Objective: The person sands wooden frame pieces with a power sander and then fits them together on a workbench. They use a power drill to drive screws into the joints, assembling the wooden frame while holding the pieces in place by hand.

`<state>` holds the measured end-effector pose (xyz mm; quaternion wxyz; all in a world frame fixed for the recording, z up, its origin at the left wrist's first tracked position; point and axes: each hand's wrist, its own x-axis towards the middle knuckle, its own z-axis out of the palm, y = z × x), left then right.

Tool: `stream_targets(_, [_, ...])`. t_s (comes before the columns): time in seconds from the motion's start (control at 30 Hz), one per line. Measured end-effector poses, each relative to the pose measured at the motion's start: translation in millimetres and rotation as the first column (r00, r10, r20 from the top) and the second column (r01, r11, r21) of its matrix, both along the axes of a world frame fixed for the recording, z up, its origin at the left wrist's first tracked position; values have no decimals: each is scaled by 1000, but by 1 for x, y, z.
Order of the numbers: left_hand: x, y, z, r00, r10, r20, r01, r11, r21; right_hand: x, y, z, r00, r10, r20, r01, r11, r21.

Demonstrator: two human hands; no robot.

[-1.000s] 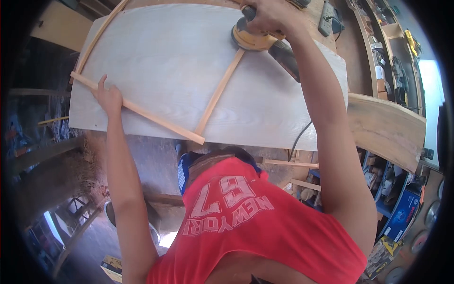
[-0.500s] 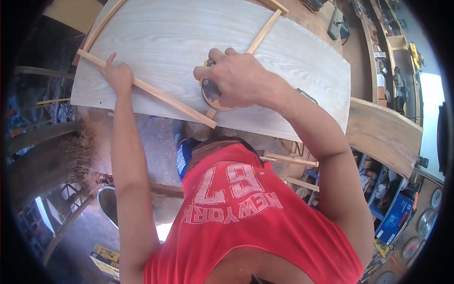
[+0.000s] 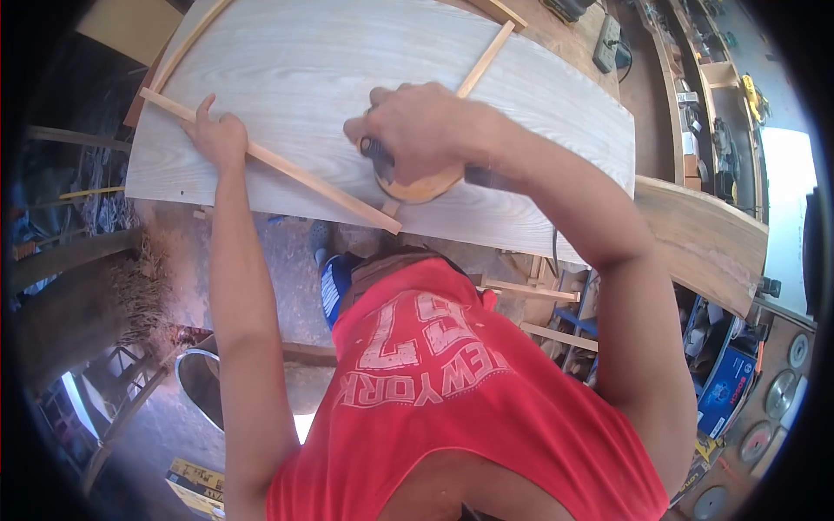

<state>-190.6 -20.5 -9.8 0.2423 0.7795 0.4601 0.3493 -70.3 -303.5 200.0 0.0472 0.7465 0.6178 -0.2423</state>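
Observation:
A wooden frame of narrow strips lies on a pale, wood-grained board (image 3: pixel 287 69). My left hand (image 3: pixel 219 139) grips the near wooden strip (image 3: pixel 308 184), its index finger pointing away along the board. My right hand (image 3: pixel 415 128) is wrapped over the top of a yellow and black orbital sander (image 3: pixel 421 187), slightly blurred by motion. The sander sits over another wooden strip (image 3: pixel 486 59) that runs away from me and meets the near strip close to the board's front edge. My fingers and the tool hide the middle of that strip.
A power strip (image 3: pixel 607 45) lies at the back right, near wooden shelves (image 3: pixel 719 76) with tools. A thick plank (image 3: pixel 695 239) juts out at right. Below it are a blue Bosch box (image 3: pixel 728 392) and several saw blades (image 3: pixel 782 397) on a panel.
My right hand has turned the sander and shifted it slightly, so more of its yellow body shows. The left hand keeps its place on the strip. The view has shifted a little.

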Motion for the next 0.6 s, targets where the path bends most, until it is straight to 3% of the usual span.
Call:
stream_targets(0.17, [0, 3, -2, 1000, 5, -7, -5, 1000, 26, 2, 0, -1, 999, 33, 16, -33, 999, -8])
stream_targets(0.23, [2, 2, 0, 1000, 13, 24, -12, 1000, -21, -11, -1, -7, 998, 62, -12, -61, 996, 66])
stream_targets(0.33, [-4, 17, -17, 999, -54, -6, 54, 998, 33, -12, -7, -5, 1000, 17, -10, -17, 997, 75])
stream_targets(0.6, [2, -5, 9, 999, -12, -45, 11, 999, -30, 134, -28, -15, 898, -422, 122, 407, 904, 132])
